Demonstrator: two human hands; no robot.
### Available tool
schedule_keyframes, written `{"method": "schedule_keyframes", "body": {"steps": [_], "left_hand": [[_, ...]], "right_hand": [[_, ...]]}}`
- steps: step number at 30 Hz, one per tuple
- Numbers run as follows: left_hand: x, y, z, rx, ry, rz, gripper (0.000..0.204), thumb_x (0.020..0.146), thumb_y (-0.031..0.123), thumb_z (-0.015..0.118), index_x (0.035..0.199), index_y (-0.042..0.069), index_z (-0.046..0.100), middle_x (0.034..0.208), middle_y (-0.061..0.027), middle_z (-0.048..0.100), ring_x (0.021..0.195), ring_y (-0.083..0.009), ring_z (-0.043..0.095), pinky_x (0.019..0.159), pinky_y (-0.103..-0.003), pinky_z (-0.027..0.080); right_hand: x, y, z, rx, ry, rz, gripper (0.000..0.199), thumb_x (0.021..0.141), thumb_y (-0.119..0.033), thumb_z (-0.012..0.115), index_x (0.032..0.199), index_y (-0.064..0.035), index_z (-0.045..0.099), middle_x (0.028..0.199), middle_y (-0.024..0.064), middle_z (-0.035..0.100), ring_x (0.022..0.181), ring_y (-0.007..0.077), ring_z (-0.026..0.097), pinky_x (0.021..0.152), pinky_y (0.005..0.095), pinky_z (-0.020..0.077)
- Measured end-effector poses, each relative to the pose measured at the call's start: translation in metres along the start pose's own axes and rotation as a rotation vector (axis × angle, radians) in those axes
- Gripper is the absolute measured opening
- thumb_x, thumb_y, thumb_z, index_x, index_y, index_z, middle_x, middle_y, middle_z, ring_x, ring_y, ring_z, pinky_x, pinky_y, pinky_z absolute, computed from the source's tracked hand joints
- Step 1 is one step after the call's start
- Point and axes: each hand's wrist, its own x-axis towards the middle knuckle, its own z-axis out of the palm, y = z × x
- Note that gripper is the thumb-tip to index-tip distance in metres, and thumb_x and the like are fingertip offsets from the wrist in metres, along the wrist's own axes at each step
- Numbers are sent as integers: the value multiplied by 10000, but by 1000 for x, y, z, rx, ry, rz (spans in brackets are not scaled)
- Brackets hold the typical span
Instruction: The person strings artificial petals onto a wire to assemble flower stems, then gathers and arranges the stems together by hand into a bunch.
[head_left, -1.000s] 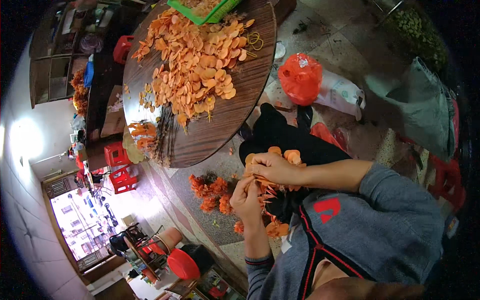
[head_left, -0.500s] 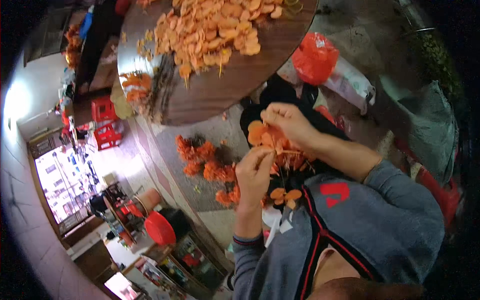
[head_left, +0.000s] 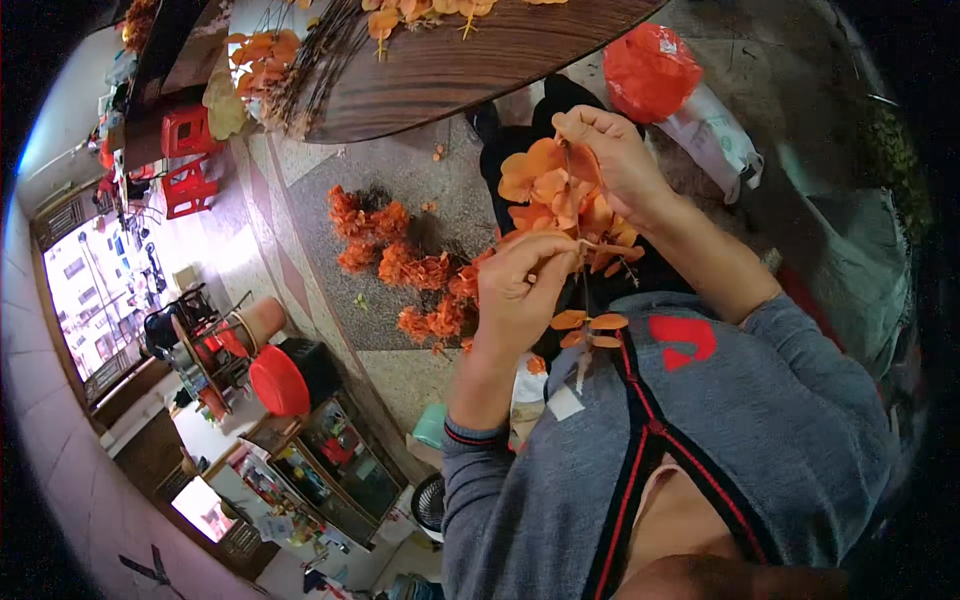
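Observation:
An orange artificial leaf branch [head_left: 548,187] with round leaves is held upright between my two hands, over my dark-trousered lap. My left hand [head_left: 520,290] pinches its thin stem low down, thumb and forefinger pressed together. Farther up, my right hand [head_left: 615,165] is closed on the branch near its top, with thumb and fingertips together; an orange leaf lies against the palm. Below the left fingertips the stem runs down to a small cluster of orange leaves [head_left: 590,322] in front of my sweater. More orange leaves sit behind the hands, partly hidden.
A round brown wooden table [head_left: 440,85] stands ahead, with orange leaves and a bundle of dark stems on it. Bunches of orange foliage [head_left: 400,260] lie on the floor to the left. A red plastic bag [head_left: 652,72] is at the right. Red stools [head_left: 188,132] stand far left.
My right hand has moved up and away from the left one along the branch, showing more leaves between them. The view has shifted, so the table now sits higher in the picture.

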Motion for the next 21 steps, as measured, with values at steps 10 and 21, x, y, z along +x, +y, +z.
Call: {"method": "schedule_keyframes", "body": {"steps": [10,21], "left_hand": [[-8,19,8,74,38,72,141,765,-66,587,881,-33,661,870,-119,669,789,-150,634,694,-238,484],[-46,27,19,136,114,147,121,749,-75,601,849,-38,657,870,-128,672,794,-188,647,736,-269,496]], "right_hand": [[-7,-7,2,32,-9,-45,187,887,-206,564,759,-70,568,704,-32,550,606,39,506,558,190,425],[-16,-15,10,97,-106,-24,146,871,-190,581,776,-80,589,726,-28,577,640,49,553,572,192,461]]}}
